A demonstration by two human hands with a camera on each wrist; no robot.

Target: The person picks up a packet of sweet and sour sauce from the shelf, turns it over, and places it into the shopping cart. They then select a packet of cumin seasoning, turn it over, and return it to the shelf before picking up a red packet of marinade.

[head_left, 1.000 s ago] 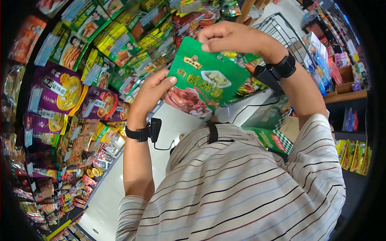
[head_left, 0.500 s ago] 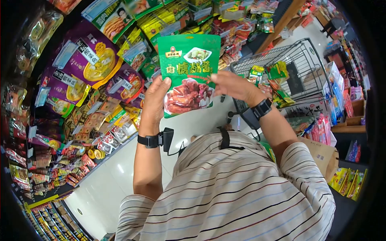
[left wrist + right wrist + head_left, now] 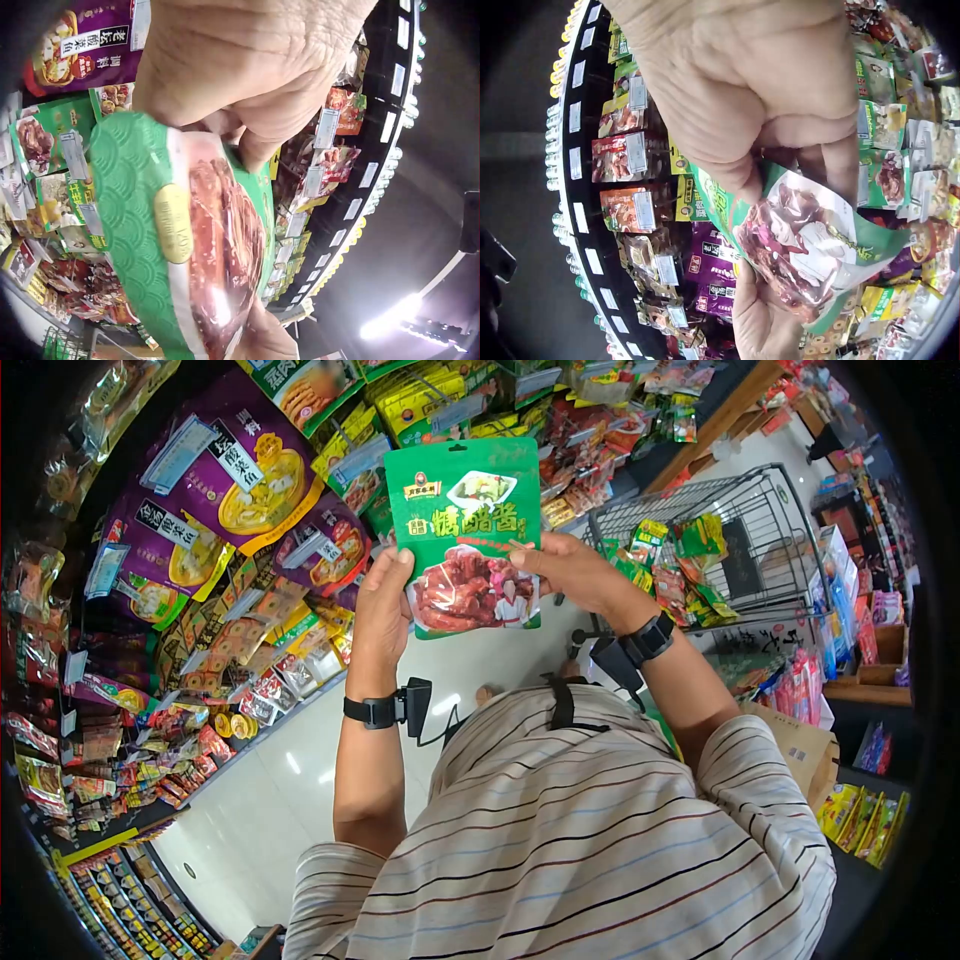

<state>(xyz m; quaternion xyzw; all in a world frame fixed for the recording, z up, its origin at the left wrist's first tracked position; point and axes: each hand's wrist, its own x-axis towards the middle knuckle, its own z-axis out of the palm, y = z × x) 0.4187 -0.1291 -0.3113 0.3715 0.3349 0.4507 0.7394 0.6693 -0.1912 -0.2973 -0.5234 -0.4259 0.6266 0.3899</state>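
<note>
A green seasoning pouch (image 3: pixel 465 520) with a picture of glazed meat and a small plate of food is held upright in front of the body, its printed front facing the head camera. My left hand (image 3: pixel 382 600) grips its left edge, thumb on the front. On the right edge my right hand (image 3: pixel 580 572) pinches it, thumb over the front, fingers behind. In the left wrist view the pouch (image 3: pixel 202 240) shows its green patterned bottom and bulges toward the camera. The right wrist view shows the pouch (image 3: pixel 802 247) between both hands.
Shelves of hanging packets, including purple pouches (image 3: pixel 250 480), run along the left and ahead. A wire shopping cart (image 3: pixel 740 560) with several green and yellow packets (image 3: pixel 685 555) stands at the right. A brown paper bag (image 3: pixel 790 745) is by my right elbow.
The right hand has come down from the pouch's top corner to its right edge. The pouch has turned from tilted to upright. The head view has swung, bringing more of the cart into sight.
</note>
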